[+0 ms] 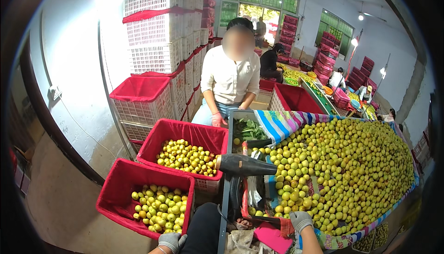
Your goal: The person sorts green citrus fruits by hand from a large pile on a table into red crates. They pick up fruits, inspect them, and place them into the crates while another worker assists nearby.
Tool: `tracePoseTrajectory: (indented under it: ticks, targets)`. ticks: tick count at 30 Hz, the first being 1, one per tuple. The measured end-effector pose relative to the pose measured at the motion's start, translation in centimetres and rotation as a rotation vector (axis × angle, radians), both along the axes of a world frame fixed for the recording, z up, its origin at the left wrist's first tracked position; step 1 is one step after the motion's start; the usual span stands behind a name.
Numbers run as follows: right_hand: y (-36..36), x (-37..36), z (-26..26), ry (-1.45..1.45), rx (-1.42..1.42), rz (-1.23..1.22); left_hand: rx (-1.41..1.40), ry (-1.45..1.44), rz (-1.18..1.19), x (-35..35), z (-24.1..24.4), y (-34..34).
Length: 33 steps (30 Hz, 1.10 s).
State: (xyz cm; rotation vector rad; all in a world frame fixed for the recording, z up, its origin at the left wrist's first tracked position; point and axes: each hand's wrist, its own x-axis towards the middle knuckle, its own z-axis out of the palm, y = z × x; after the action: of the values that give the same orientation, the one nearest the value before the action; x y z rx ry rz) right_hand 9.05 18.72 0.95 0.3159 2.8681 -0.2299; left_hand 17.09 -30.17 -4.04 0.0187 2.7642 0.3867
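My left hand (172, 242), in a grey knit glove, is at the near rim of a red-lined crate (114, 198). Yellow-green fruits (161, 207), which look like jujubes, lie inside it. At the near left edge of a large heap of the same fruit (347, 170), my right hand (300, 220) wears a matching glove. Its fingertips point into the heap beside an orange-red cloth strip (287, 227); whether they grip anything is hidden. Striped cloth (277, 125) lines the sorting table under the heap. Nothing shows in my left hand, though its fingers are partly hidden.
A black hair dryer (246, 165) stands at the table's left side, pointing at the heap. Leaves (251, 129) lie in a corner tray. Another red-lined crate (187, 157) holds fruit. Across sits a co-worker (230, 77) in pink gloves. Crates (152, 32) are stacked behind.
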Motion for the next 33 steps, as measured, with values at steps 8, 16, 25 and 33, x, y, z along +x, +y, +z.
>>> tracePoseTrajectory:
  ticks: [8, 16, 25, 33]
  targets:
    - [-0.2, 0.1, -0.9, 0.052, -0.081, -0.048, 0.013, -0.097, 0.056, 0.1, -0.6, -0.8]
    - [-0.3, -0.2, 0.5, -0.065, -0.035, -0.031, 0.132, 0.026, 0.19, -4.3, 2.1, 0.6]
    - [0.4, 0.1, -0.7, -0.057, -0.04, -0.013, 0.843, 0.348, -0.543, -12.6, 9.2, 17.2]
    - [0.8, -0.1, -0.6, -0.05, -0.104, -0.013, 0.547, -0.014, -0.749, -18.4, 6.2, 30.8]
